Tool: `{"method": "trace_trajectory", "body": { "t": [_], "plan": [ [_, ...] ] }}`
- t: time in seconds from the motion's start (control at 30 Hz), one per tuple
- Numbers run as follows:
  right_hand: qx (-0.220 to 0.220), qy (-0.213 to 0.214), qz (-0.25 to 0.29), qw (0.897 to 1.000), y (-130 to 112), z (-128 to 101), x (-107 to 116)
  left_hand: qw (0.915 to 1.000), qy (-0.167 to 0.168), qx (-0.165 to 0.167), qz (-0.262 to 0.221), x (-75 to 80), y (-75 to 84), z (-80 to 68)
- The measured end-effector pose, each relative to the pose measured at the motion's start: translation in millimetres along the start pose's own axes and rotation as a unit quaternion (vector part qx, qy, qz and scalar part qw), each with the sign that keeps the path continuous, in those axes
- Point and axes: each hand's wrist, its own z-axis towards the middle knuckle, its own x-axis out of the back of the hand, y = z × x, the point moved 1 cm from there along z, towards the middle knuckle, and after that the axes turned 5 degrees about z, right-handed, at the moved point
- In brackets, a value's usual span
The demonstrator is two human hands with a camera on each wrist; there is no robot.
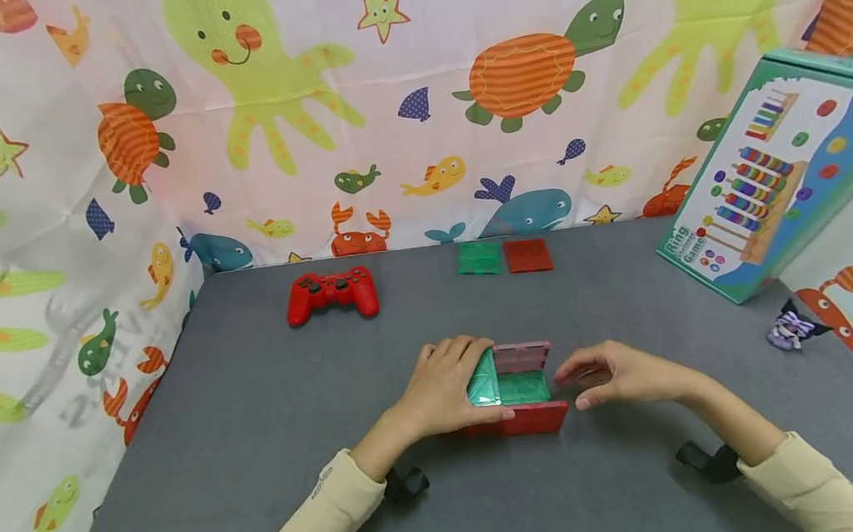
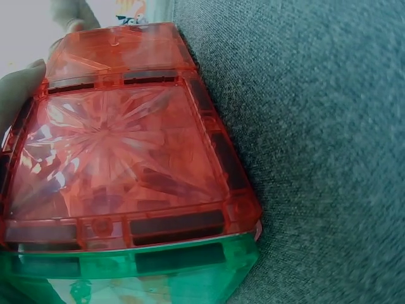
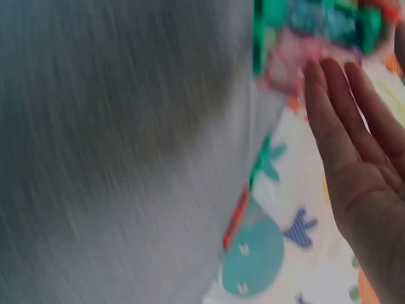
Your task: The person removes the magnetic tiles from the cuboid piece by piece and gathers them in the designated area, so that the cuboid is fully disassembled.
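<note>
A box of see-through magnetic tiles stands on the grey table in front of the person. Its front wall is red (image 1: 536,418), its back wall (image 1: 521,357) pinkish red, and a green tile (image 1: 484,381) covers part of the top. Through the uncovered right part shows a green base tile (image 1: 524,389). The left hand (image 1: 440,390) grips the box from above, thumb at the front wall and fingers over the back. Up close in the left wrist view are red tiles (image 2: 114,152) beside a green end tile (image 2: 133,272). Just right of the box, the right hand (image 1: 623,372) holds nothing, fingers loosely bent.
Flat green (image 1: 479,258) and red (image 1: 528,255) tiles lie near the back edge. Left of them is a red game controller (image 1: 333,295). A boxed ring game (image 1: 773,180) leans at the right, near a small purple-and-black figure (image 1: 794,327). A sea-animal curtain (image 1: 404,167) hangs behind.
</note>
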Motion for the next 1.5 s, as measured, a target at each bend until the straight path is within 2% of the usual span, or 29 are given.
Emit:
{"method": "trace_trajectory", "body": {
  "t": [0.2,0.37,0.5,0.57,0.77,0.87,0.97,1.03,1.1,1.17,1.23,1.3,1.33,1.4,1.47,1.5],
  "plan": [
    [0.041,-0.006,0.042,0.998,10.6,10.9,-24.8,0.9999,-0.003,-0.001,0.012,-0.6,-0.3,0.8],
    [0.057,-0.02,0.031,0.998,15.1,14.3,-34.8,0.9999,-0.003,-0.003,0.017,-0.2,0.1,0.3],
    [0.06,-0.012,0.009,0.998,16.4,17.2,-36.8,0.9998,-0.005,0.0,0.018,1.0,0.6,0.1],
    [0.067,-0.007,0.008,0.998,17.5,17.0,-35.1,0.9998,-0.009,0.002,0.016,0.5,0.8,0.5],
    [0.101,0.002,0.049,0.994,14.4,9.8,-22.8,0.9998,-0.007,0.003,0.017,0.3,0.7,0.2],
    [0.114,0.022,0.066,0.991,6.5,0.7,-7.3,0.9997,-0.004,0.0,0.022,0.6,0.5,0.4],
    [0.109,0.058,0.112,0.986,-1.4,-7.9,14.3,0.9997,-0.004,-0.001,0.024,1.0,-0.2,-0.1],
    [0.099,0.102,0.161,0.977,-5.1,-11.2,29.7,0.9997,-0.006,-0.001,0.023,0.7,-0.6,0.2],
    [0.07,0.171,0.213,0.959,-7.8,-11.3,45.2,0.9998,-0.006,-0.001,0.021,0.3,-0.8,1.0],
    [0.03,0.252,0.261,0.931,-7.7,-6.9,61.3,0.9998,-0.004,0.0,0.02,0.3,-1.3,1.4],
    [-0.007,0.328,0.297,0.897,-3.3,0.3,78.5,0.9998,-0.001,0.001,0.018,0.8,-1.7,1.6],
    [-0.038,0.382,0.322,0.865,5.5,7.9,96.2,0.9999,0.001,0.004,0.015,1.4,-1.8,1.3],
    [-0.051,0.401,0.328,0.854,11.0,11.2,104.5,0.9999,0.001,0.004,0.013,1.7,-1.5,1.1],
    [-0.072,0.416,0.343,0.839,23.5,16.4,119.7,0.9999,-0.002,0.005,0.011,1.8,-0.7,0.6],
    [-0.102,0.408,0.345,0.839,36.0,20.5,131.9,1.0,-0.004,0.004,0.008,1.7,0.9,0.0],
    [-0.116,0.399,0.339,0.844,42.1,22.0,136.9,1.0,-0.004,0.002,0.008,1.5,1.8,-0.4]
  ]
}}
